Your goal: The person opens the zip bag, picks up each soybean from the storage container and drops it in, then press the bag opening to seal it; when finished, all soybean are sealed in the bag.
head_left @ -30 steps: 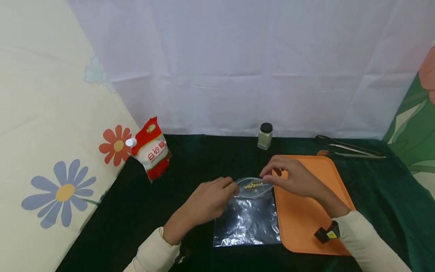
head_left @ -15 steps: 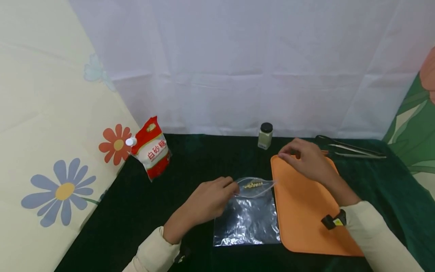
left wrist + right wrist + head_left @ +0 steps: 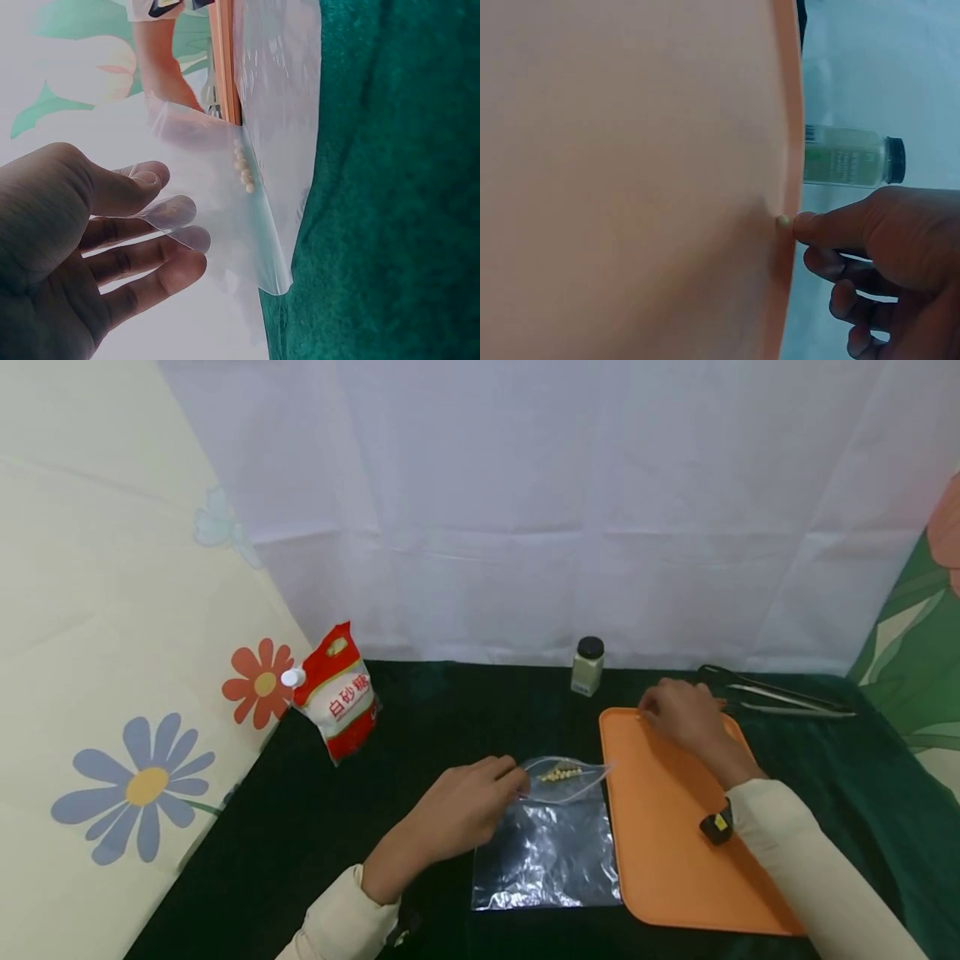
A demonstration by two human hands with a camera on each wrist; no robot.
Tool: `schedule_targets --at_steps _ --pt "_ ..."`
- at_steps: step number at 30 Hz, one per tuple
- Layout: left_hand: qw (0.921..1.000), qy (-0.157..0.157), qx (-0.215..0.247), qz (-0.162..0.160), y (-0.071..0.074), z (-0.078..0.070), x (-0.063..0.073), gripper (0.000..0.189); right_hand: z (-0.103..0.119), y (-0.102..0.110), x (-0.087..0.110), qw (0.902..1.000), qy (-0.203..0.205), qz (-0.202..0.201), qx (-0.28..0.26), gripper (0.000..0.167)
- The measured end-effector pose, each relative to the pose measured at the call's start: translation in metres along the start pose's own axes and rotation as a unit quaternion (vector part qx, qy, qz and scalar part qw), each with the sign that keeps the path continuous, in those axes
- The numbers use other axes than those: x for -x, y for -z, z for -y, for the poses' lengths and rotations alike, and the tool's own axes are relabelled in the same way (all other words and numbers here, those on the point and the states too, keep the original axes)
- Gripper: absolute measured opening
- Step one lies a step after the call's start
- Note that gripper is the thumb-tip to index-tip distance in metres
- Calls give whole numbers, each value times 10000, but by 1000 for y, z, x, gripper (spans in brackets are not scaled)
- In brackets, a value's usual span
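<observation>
My left hand [image 3: 468, 806] pinches the left edge of the mouth of a clear zip bag [image 3: 543, 852], its thumb and forefinger on the film. The bag's mouth gapes, and several small pale round beans [image 3: 561, 773], like soybeans, lie together inside. In the left wrist view, fingertips [image 3: 174, 213] show through the clear plastic [image 3: 274, 150]. At the far edge of an orange tray [image 3: 660, 852] is my right hand [image 3: 678, 714]. In the right wrist view, a single pale bean [image 3: 783, 221] sits by the tray's rim, right at my right thumb tip; the other fingers curl loosely beyond the rim.
A jar with a black lid [image 3: 588, 666] stands behind the bag, at the back. Tongs [image 3: 787, 693] lie beyond the tray on the right. A red and white sugar bag [image 3: 341, 697] with a white cap stands back left. Dark green cloth [image 3: 442, 710] covers the table.
My right hand has let go of the zip bag's right edge and moved right to the tray's far rim. The left hand keeps its place on the bag.
</observation>
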State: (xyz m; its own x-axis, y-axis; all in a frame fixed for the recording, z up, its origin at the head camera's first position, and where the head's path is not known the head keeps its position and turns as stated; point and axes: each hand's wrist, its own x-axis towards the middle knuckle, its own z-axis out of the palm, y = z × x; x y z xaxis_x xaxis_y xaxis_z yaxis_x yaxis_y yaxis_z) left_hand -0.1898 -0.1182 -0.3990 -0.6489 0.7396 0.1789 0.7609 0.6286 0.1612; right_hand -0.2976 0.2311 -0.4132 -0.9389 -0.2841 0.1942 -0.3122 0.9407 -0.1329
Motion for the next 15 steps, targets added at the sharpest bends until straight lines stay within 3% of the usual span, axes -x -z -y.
schedule_targets --at_steps 10,15 --pt "10000 -81 -17 -43 0 0 0 26 2 -8 -1 9994 -50 16 328 18" --pt "10000 -47 -10 -30 0 0 0 28 8 -9 -2 9997 -62 81 242 23"
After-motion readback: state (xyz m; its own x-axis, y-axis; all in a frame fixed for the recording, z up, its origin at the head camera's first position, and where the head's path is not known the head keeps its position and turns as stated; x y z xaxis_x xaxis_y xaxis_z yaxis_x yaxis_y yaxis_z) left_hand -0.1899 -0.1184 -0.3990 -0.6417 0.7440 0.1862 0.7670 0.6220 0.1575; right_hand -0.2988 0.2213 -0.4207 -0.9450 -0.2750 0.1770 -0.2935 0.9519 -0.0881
